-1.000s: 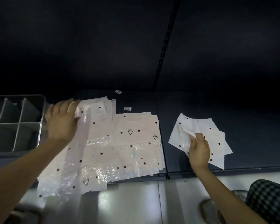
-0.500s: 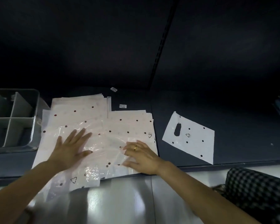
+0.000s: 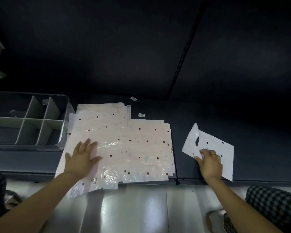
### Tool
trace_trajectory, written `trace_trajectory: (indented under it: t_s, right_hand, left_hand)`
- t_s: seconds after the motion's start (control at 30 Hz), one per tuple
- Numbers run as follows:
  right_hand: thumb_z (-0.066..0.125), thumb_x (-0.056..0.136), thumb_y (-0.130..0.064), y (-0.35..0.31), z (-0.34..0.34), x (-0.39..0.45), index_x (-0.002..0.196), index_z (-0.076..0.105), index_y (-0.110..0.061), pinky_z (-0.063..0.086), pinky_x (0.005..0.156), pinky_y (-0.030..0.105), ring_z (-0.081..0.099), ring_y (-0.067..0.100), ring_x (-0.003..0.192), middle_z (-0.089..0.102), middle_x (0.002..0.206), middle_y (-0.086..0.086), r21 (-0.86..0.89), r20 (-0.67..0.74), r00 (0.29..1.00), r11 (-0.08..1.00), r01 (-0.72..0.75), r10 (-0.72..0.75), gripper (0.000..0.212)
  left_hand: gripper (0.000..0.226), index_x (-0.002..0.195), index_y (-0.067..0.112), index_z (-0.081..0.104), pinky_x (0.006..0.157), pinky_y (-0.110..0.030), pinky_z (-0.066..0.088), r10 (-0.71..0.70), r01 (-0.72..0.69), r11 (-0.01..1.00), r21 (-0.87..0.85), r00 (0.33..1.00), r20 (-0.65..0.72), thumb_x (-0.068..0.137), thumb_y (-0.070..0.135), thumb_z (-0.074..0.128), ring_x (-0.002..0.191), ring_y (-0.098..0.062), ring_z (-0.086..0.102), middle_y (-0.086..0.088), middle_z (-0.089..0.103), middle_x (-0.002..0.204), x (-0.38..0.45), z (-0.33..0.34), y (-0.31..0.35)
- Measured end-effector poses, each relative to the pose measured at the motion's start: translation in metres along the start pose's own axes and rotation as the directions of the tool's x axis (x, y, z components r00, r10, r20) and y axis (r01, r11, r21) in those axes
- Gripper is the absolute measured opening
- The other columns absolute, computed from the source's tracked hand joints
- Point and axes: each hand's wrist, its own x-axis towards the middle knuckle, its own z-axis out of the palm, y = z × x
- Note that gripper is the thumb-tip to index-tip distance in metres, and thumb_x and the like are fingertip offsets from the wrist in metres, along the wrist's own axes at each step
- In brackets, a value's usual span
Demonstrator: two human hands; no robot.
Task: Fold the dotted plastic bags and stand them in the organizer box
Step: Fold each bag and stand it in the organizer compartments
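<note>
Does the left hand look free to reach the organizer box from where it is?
Probably yes. The left hand lies flat on the bag pile, holding nothing, and the organizer box sits right beside the pile with nothing between them.

no legible words or numbers. a triangle mark is printed on the stack of dotted bags, near its front left corner; beyond its far edge, two small labels, print unreadable.

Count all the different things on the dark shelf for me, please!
Heaps of pale dotted plastic bags: 1 (too many sheets to count)
Single white dotted plastic bag: 1
Grey divided plastic organizer box: 1
Small white paper labels: 2
Total: 5
</note>
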Motion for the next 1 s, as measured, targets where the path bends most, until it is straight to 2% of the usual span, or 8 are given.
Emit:
trace_trajectory:
  t_s: [0.1,0.17,0.27,0.4,0.57,0.73,0.83,1.0]
  right_hand:
    - [0.053,0.094,-0.018,-0.006,-0.002,0.006,0.105,0.061,-0.006,0.041,0.077,0.038,0.049,0.037,0.103,0.059,0.109,0.02,0.065,-0.049,0.998,0.997,-0.04,0.043,0.017]
    - [0.048,0.097,-0.014,-0.017,-0.009,0.007,0.102,0.059,-0.004,0.04,0.07,0.036,0.054,0.037,0.092,0.062,0.101,0.021,0.236,-0.086,0.994,0.97,-0.051,0.073,0.016]
    - [0.047,0.097,-0.012,-0.05,-0.02,-0.003,0.099,0.061,-0.004,0.039,0.063,0.033,0.054,0.03,0.078,0.065,0.092,0.015,0.404,-0.16,0.975,0.891,0.206,-0.153,0.016]
    - [0.06,0.089,-0.002,-0.1,-0.016,-0.018,0.101,0.07,-0.004,0.046,0.079,0.03,0.061,0.024,0.092,0.069,0.101,0.008,0.348,-0.073,0.863,0.798,0.492,-0.5,0.015]
    - [0.055,0.093,-0.021,-0.115,0.006,-0.031,0.109,0.066,-0.016,0.038,0.089,0.025,0.054,0.018,0.11,0.062,0.116,-0.003,0.086,0.227,0.779,0.809,0.581,-0.584,0.019]
    - [0.052,0.085,-0.057,-0.129,-0.003,-0.032,0.127,0.05,-0.032,0.018,0.109,0.03,0.036,0.015,0.127,0.041,0.133,-0.009,-0.084,0.475,0.719,0.787,0.611,-0.507,0.048]
    - [0.038,0.09,-0.062,-0.146,0.001,-0.042,0.136,0.041,-0.033,0.011,0.114,0.032,0.024,0.018,0.137,0.032,0.148,-0.006,-0.096,0.408,0.745,0.787,0.61,-0.527,0.055]
    - [0.019,0.092,-0.066,-0.139,0.031,-0.075,0.146,-0.006,-0.046,-0.009,0.117,0.038,-0.018,0.015,0.144,-0.017,0.157,-0.011,-0.134,0.52,0.654,0.704,0.697,-0.549,0.063]
  left_hand:
    - [0.074,0.15,0.033,0.008,0.114,-0.057,0.009,-0.017,0.017,1.0,-0.003,0.999,0.029,0.09,0.059,0.043,0.147,-0.02,-0.003,0.005,-0.004,0.16,-0.015,0.006,-0.004]
    - [0.08,0.15,0.034,0.005,0.115,-0.056,0.006,0.0,0.001,1.0,-0.028,0.999,0.043,0.087,0.063,0.045,0.147,-0.02,-0.007,0.004,-0.009,0.16,-0.026,0.009,-0.008]
    - [0.091,0.15,0.036,-0.001,0.115,-0.054,0.001,0.087,-0.092,0.994,0.055,0.992,0.086,0.08,0.071,0.047,0.145,-0.02,-0.016,0.004,-0.02,0.157,-0.039,0.014,-0.017]
    - [0.113,0.143,0.035,-0.023,0.114,-0.053,-0.009,0.184,-0.206,0.97,0.132,0.969,0.165,0.072,0.073,0.057,0.138,-0.02,-0.031,0.004,-0.035,0.149,-0.051,0.02,-0.03]
    - [0.125,0.135,0.033,-0.035,0.111,-0.055,-0.015,0.246,-0.29,0.933,0.212,0.946,0.213,0.07,0.064,0.067,0.133,-0.025,-0.039,0.0,-0.046,0.14,-0.062,0.026,-0.036]
    - [0.089,0.148,0.038,-0.009,0.116,-0.047,-0.01,0.307,-0.333,0.934,0.131,0.933,0.187,0.087,0.055,0.054,0.143,-0.015,-0.022,0.006,-0.026,0.154,-0.068,0.018,-0.042]
    - [0.062,0.149,0.038,0.016,0.118,-0.038,-0.004,0.331,-0.336,0.942,0.006,0.931,0.155,0.095,0.047,0.046,0.146,-0.009,-0.008,0.01,-0.005,0.159,-0.07,0.006,-0.046]
    - [0.043,0.139,0.039,0.042,0.111,-0.025,0.028,0.282,-0.273,0.948,-0.164,0.959,0.032,0.099,0.023,0.045,0.14,-0.007,0.029,0.015,0.033,0.15,-0.077,-0.007,-0.053]
